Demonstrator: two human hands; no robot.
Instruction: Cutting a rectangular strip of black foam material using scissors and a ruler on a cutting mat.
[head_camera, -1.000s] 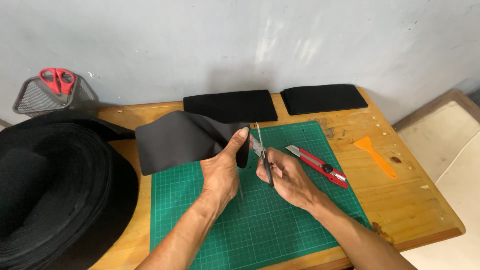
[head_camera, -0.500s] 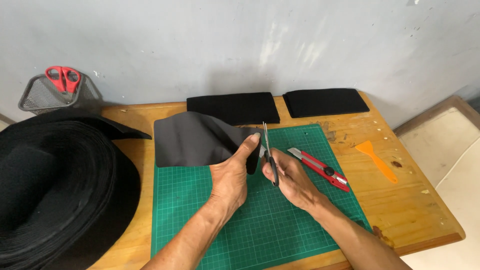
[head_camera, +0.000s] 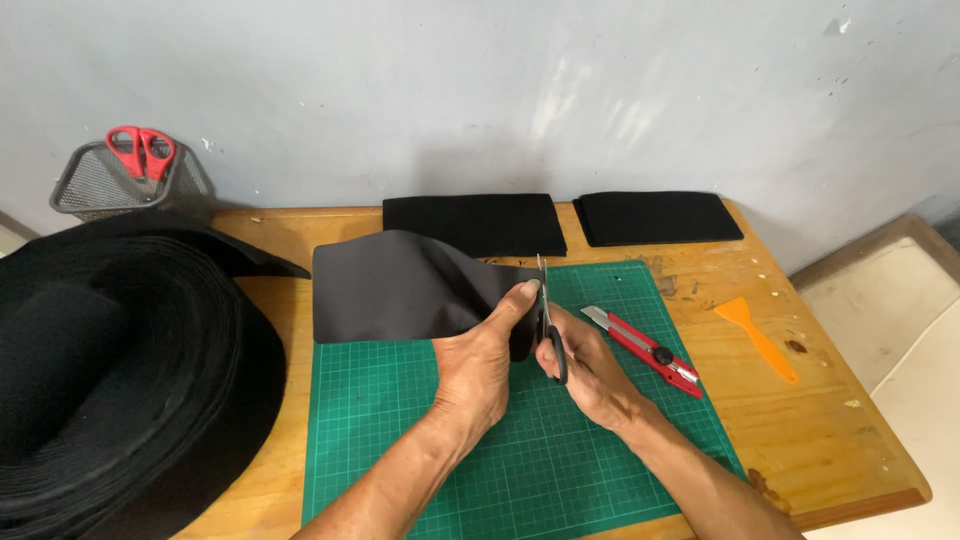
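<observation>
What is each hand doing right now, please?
Left hand: closed on the black fabric, holding it over the green cutting mat.
Right hand: closed on the scissors, blades at the fabric edge.

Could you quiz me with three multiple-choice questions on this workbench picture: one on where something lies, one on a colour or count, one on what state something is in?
1. Where does the red utility knife lie?
A. On the green cutting mat
B. In the mesh basket
C. On the floor

2. How many flat black stacks lie along the wall side of the table?
A. One
B. Two
C. Four

3. What is the right hand doing?
A. Resting empty
B. Holding scissors at the black sheet
C. Gripping the orange scraper

Answers: 1 A, the knife rests on the mat's right part. 2 B, two stacks lie side by side. 3 B, its fingers are in the scissor handles while the left hand holds the sheet.
</observation>
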